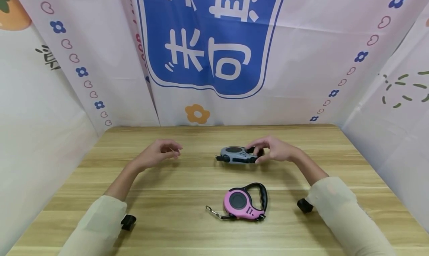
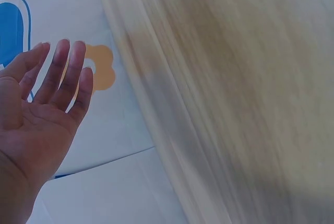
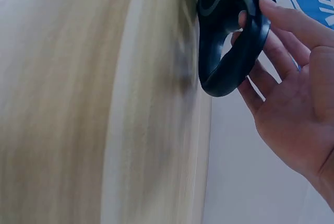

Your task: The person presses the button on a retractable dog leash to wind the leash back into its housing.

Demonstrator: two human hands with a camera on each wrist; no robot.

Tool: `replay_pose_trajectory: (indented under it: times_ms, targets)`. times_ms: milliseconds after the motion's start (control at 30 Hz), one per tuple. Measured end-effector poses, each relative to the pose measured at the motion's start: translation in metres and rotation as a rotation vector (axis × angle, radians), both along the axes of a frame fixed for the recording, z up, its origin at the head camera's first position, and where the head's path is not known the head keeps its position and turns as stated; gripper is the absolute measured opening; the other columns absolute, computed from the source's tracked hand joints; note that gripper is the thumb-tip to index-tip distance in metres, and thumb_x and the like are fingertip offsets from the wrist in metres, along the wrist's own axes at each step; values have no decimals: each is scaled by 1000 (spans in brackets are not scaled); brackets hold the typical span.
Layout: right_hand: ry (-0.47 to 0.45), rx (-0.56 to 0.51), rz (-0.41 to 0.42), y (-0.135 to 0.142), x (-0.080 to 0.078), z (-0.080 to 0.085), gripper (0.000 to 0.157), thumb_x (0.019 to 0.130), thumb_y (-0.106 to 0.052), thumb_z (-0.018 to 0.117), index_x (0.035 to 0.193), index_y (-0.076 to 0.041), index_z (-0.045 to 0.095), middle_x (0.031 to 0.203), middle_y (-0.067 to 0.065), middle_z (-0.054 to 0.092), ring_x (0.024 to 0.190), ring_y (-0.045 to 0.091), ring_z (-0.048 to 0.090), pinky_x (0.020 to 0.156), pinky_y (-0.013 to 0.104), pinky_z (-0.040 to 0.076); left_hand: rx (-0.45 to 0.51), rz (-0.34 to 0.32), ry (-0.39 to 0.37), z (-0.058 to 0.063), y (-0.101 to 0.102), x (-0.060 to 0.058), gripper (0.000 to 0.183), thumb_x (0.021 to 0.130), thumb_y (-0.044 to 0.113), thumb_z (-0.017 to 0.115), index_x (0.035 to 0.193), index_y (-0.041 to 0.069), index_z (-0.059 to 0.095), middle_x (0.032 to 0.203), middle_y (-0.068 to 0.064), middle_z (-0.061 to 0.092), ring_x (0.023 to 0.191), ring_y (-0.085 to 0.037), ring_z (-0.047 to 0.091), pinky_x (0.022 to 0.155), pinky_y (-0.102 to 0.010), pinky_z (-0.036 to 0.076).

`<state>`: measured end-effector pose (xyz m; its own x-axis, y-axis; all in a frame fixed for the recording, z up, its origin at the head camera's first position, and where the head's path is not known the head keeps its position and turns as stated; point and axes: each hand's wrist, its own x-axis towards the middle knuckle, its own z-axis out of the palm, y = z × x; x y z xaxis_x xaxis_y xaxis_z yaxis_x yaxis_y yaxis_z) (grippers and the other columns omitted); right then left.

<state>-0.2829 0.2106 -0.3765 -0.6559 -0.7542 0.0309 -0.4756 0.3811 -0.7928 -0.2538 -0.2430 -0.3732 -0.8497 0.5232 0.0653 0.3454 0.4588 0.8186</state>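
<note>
My right hand point(image 1: 273, 149) grips the black looped handle of a grey retractable dog leash point(image 1: 233, 155) toward the back of the table. In the right wrist view the thumb lies on one side of the handle point(image 3: 229, 78) and fingertips pass through its loop. The leash's clip end points left. My left hand point(image 1: 158, 153) is off to the left above the table, fingers loosely bent, holding nothing; the left wrist view shows its bare palm point(image 2: 39, 125). Nearer the front lies a pink retractable leash point(image 1: 238, 204) with a black handle and a metal clip point(image 1: 213, 212) stretched out leftward.
The wooden table point(image 1: 174, 230) ends at the back against a white printed cloth point(image 1: 291, 77) with a blue sign. Similar cloth hangs along both sides. A black wrist mount point(image 1: 128, 222) sticks out by the left sleeve, another black mount point(image 1: 305, 205) by the right.
</note>
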Motion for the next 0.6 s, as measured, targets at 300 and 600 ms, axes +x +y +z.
replay_pose_trajectory:
  times_ms: [300,600]
  targets:
    - [114,128,41,-4,5,-8,79,77,5,83,149,4,48,90,-5,73,99,19,67,97,50,50,9,-6,14,-1,-2,1,25,102,3,63,122,-12,64,111,-30,67,98,-42,68,85,-42,59]
    - [217,217,27,-9,18,-12,89,78,7,83,155,3,38,91,-5,70,93,13,66,94,46,54,4,-9,22,-1,-2,3,26,103,4,62,123,-13,64,113,-30,67,98,-42,69,87,-45,59]
